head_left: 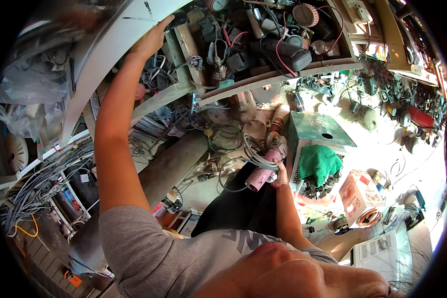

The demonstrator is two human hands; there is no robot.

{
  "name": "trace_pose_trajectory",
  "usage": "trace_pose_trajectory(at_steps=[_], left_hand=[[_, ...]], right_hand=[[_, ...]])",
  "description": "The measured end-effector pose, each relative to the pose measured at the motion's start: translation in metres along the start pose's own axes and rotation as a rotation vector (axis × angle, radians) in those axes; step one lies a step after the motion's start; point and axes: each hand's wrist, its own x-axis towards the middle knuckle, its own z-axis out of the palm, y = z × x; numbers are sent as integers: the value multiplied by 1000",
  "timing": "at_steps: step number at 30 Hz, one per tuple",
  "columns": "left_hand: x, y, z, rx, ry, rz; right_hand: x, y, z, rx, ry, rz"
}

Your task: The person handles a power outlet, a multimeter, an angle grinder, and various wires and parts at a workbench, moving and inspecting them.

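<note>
My right hand (280, 175) is wrapped round a dusty pink power tool (261, 175), near my dark-clothed leg. A grey cord (254, 151) lies in loops over the tool's body. My left arm reaches far up, and my left hand (151, 39) lies along the edge of a white panel (100, 47), its fingers stretched out. Their tips come close to a dark round object (179, 19); whether they touch it I cannot tell. Beside that hand stands a wooden tray (278, 74) crowded with gauges, a dark tool body and red wires.
A green metal box (315, 130) stands to the right, with a green cloth (319, 165) below it. Further right is a printed carton (361, 197). A thick grey pipe (176, 158) runs diagonally on the left, near tangled cables (39, 174). Clear plastic bags (32, 92) hang far left.
</note>
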Motion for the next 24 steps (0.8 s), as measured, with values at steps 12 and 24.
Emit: trace_pose_trajectory(at_steps=[12, 24], left_hand=[[41, -15, 17, 202, 149, 70], [41, 15, 17, 75, 203, 165]], right_hand=[[1, -2, -8, 2, 19, 1], [1, -3, 3, -4, 12, 1]])
